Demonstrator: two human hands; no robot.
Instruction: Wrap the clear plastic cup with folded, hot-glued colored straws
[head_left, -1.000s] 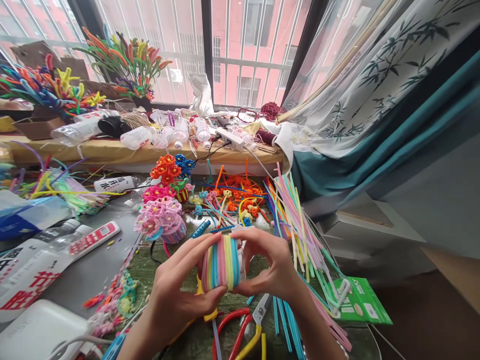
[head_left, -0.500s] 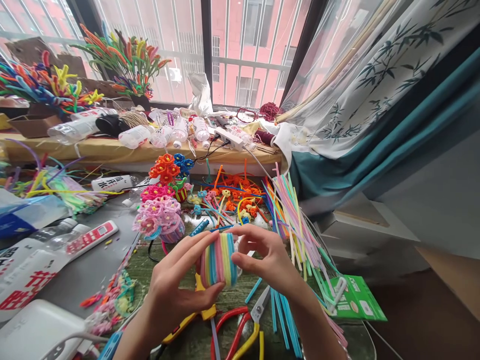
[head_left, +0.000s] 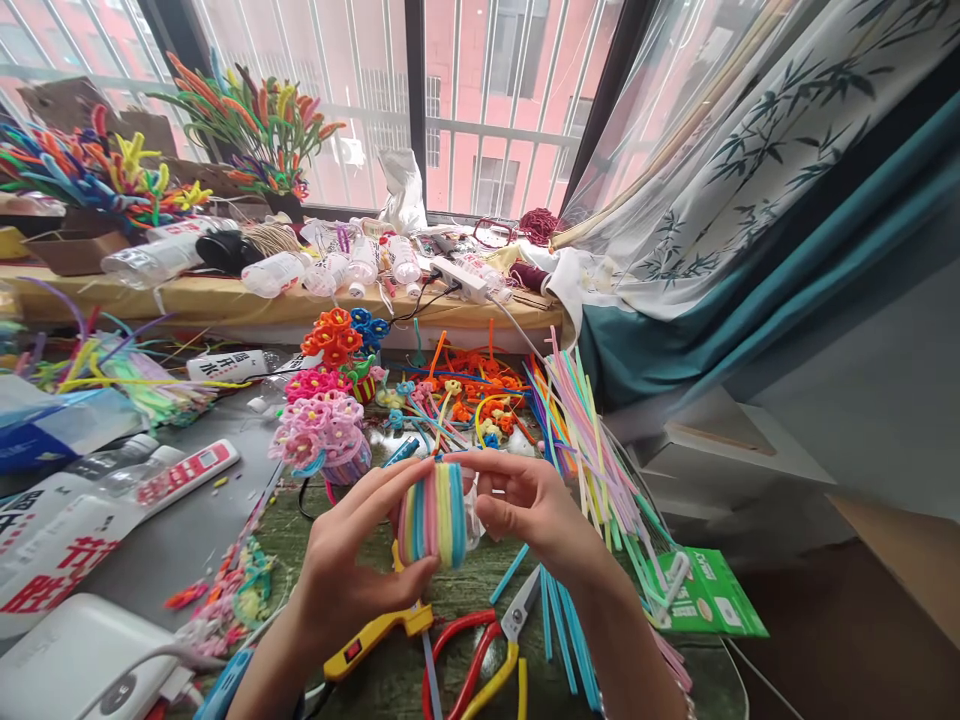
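Note:
A small cup wrapped in pastel pipe cleaners (head_left: 433, 518), striped pink, yellow and blue, is held sideways over the table. My left hand (head_left: 360, 560) grips it, fingers along the top and thumb underneath. Clear plastic shows at the cup's right end. There my right hand (head_left: 532, 515) has its index fingertip on the upper edge and its thumb by the clear part; its other fingers are curled. Below the hands lie a yellow glue gun (head_left: 375, 640) and scissors (head_left: 487, 645) with red and yellow handles. Cut blue pipe cleaners (head_left: 562, 630) lie beneath my right forearm.
Pipe-cleaner flowers (head_left: 322, 420) stand behind my left hand. Loose pastel stems (head_left: 592, 450) spread at the right, near a green packet (head_left: 716, 590). A white device (head_left: 82, 660) and plastic bottles (head_left: 60, 540) occupy the left. The windowsill (head_left: 375, 315) holds more bottles and a power strip (head_left: 459, 278).
The striped cup has turned slightly and shifted a little left. My right thumb has drawn off the striped side toward the clear end, exposing more of it.

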